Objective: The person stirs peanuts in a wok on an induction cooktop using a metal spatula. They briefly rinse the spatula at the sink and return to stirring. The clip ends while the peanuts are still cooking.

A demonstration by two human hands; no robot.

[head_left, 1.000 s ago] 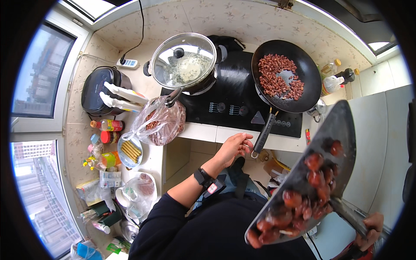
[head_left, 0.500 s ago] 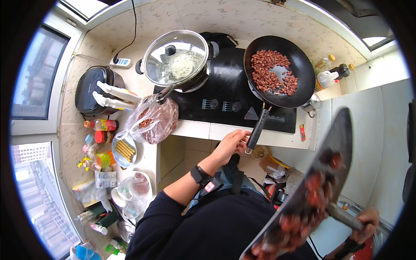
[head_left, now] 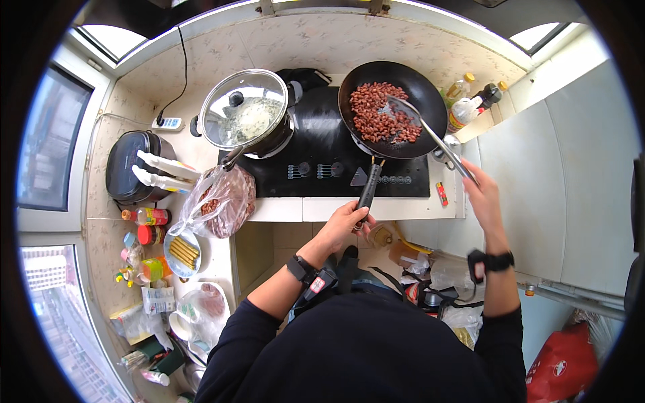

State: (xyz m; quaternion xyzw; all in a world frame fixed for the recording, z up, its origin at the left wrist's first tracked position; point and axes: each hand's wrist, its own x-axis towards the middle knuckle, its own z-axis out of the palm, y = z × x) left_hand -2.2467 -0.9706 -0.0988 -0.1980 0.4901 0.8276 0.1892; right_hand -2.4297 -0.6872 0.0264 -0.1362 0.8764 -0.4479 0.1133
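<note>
Reddish peanuts (head_left: 376,117) lie spread over the bottom of a black wok (head_left: 428,94) on the right side of the hob. My left hand (head_left: 344,224) is closed around the end of the black wok handle (head_left: 368,188). From the right, my right hand (head_left: 482,203) grips a metal spatula (head_left: 445,149) by its handle. The spatula slants into the wok, its blade down among the peanuts.
A glass-lidded pot (head_left: 245,111) stands on the left burner, with a plastic bag of peanuts (head_left: 225,201) near its handle. A red lighter (head_left: 441,193) lies by the hob's right edge. Bottles (head_left: 463,111) stand right of the wok.
The spatula, earlier raised close before me with peanuts on its blade, is now down in the wok. My right hand moved forward with it. My left hand has closed on the wok handle.
</note>
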